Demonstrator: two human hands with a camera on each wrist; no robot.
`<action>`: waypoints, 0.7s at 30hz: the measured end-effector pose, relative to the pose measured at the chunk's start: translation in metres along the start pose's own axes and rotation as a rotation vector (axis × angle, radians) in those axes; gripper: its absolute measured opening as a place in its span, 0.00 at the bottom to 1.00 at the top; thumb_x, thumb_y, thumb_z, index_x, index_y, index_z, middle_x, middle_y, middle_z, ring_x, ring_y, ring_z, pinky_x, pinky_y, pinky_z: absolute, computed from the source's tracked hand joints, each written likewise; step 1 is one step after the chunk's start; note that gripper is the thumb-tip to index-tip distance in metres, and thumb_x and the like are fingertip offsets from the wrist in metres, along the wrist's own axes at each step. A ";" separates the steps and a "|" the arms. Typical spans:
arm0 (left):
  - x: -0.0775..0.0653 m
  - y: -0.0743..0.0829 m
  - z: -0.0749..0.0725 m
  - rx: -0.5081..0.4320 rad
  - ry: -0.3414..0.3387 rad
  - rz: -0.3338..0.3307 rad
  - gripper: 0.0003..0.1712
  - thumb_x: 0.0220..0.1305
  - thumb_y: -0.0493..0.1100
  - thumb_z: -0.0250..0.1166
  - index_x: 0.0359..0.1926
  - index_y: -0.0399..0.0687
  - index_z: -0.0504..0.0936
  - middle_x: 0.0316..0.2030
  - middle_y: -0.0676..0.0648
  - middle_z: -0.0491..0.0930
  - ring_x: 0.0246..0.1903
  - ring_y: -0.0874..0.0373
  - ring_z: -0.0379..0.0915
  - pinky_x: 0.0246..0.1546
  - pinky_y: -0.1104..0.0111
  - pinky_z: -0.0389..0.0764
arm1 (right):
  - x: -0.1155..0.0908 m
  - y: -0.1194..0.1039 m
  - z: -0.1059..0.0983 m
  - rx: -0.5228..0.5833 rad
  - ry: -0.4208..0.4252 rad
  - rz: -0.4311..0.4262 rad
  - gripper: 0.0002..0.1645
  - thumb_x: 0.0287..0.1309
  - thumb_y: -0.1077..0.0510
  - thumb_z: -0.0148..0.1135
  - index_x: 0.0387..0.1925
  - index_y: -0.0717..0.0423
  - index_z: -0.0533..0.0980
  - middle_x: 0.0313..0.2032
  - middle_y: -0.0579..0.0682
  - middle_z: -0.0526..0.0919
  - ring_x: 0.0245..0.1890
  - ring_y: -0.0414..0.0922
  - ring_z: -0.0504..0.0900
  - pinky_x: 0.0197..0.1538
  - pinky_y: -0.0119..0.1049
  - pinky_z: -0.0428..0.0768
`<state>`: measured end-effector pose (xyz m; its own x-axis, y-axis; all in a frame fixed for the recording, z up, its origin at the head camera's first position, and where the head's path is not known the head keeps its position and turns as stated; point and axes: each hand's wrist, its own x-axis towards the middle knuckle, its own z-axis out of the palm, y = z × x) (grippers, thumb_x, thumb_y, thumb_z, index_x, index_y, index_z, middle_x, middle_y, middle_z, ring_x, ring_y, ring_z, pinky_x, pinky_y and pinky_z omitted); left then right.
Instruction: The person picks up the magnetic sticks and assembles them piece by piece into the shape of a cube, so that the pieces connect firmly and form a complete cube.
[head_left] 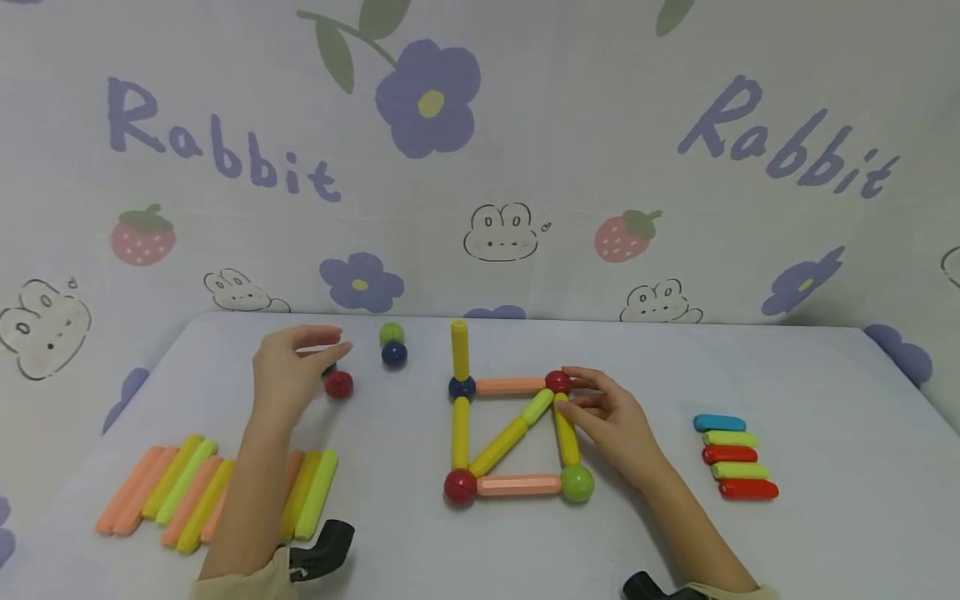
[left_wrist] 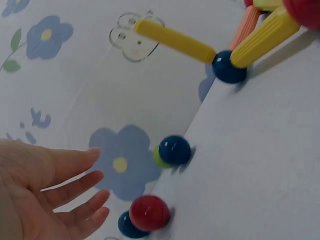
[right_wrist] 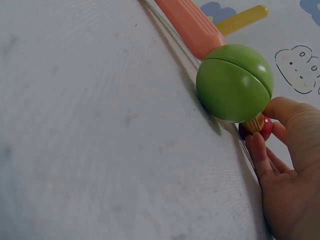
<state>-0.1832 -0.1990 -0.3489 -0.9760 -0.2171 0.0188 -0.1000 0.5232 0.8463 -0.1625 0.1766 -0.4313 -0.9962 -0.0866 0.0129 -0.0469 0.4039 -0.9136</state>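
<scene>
My left hand (head_left: 288,375) hovers beside a red ball (head_left: 339,385) and a dark blue ball (left_wrist: 131,225), its fingers spread apart in the left wrist view with nothing between them. At the far right corner of a flat frame of sticks and balls, my right hand (head_left: 611,421) pinches a red ball (head_left: 557,382). Its thumb lies over the top of the yellow stick (head_left: 567,437) that runs to a green ball (head_left: 577,483). A diagonal of yellow and light green sticks (head_left: 501,446) crosses the frame. One yellow stick (head_left: 461,350) stands upright on the blue corner ball (head_left: 462,388).
Light green (head_left: 392,333) and dark blue balls (head_left: 394,355) sit at the back. Longer orange, yellow and green sticks (head_left: 176,483) lie at the left, partly behind my left forearm. Several short sticks (head_left: 731,454) form a column at the right. A printed cloth hangs behind the white table (head_left: 390,550).
</scene>
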 end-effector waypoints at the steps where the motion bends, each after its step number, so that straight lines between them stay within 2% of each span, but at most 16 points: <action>1: 0.001 -0.004 -0.003 0.011 -0.039 -0.012 0.23 0.72 0.45 0.70 0.63 0.39 0.84 0.62 0.38 0.83 0.61 0.42 0.79 0.60 0.61 0.80 | 0.000 0.000 0.000 0.001 -0.001 0.002 0.30 0.72 0.56 0.67 0.72 0.54 0.72 0.65 0.60 0.79 0.58 0.55 0.82 0.50 0.20 0.80; 4: 0.003 -0.014 -0.010 0.047 -0.159 -0.027 0.24 0.72 0.44 0.69 0.64 0.37 0.83 0.63 0.35 0.81 0.64 0.39 0.73 0.67 0.47 0.75 | 0.000 0.001 0.000 -0.001 -0.002 0.005 0.31 0.72 0.56 0.67 0.72 0.54 0.72 0.65 0.60 0.79 0.58 0.55 0.82 0.50 0.21 0.81; 7: 0.005 -0.023 -0.013 0.061 -0.251 -0.028 0.24 0.70 0.43 0.71 0.63 0.36 0.83 0.62 0.34 0.81 0.64 0.38 0.72 0.69 0.42 0.71 | 0.001 0.001 0.000 -0.004 -0.002 0.004 0.31 0.72 0.55 0.67 0.72 0.54 0.72 0.65 0.60 0.79 0.57 0.55 0.82 0.50 0.21 0.81; 9: 0.006 -0.027 -0.012 0.067 -0.291 -0.019 0.23 0.69 0.41 0.72 0.62 0.36 0.84 0.62 0.33 0.81 0.63 0.38 0.73 0.67 0.43 0.72 | 0.001 0.002 -0.001 -0.004 -0.003 0.001 0.30 0.72 0.56 0.67 0.72 0.54 0.72 0.65 0.60 0.79 0.57 0.55 0.82 0.50 0.20 0.81; 14: 0.008 -0.035 -0.006 0.079 -0.342 -0.011 0.22 0.66 0.38 0.75 0.60 0.37 0.86 0.62 0.32 0.79 0.61 0.38 0.74 0.62 0.47 0.77 | 0.001 0.002 -0.001 -0.002 0.000 -0.004 0.30 0.72 0.55 0.67 0.72 0.55 0.72 0.65 0.60 0.79 0.57 0.55 0.82 0.50 0.20 0.81; 21: 0.007 -0.037 -0.003 0.095 -0.378 0.016 0.24 0.64 0.38 0.76 0.60 0.38 0.85 0.62 0.32 0.79 0.60 0.37 0.76 0.58 0.50 0.81 | 0.001 0.002 0.000 -0.001 0.003 -0.004 0.30 0.72 0.56 0.67 0.72 0.55 0.72 0.65 0.60 0.79 0.57 0.55 0.82 0.49 0.20 0.81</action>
<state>-0.1855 -0.2221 -0.3787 -0.9784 0.1012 -0.1805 -0.0843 0.6016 0.7943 -0.1633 0.1772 -0.4327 -0.9962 -0.0854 0.0174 -0.0506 0.4043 -0.9132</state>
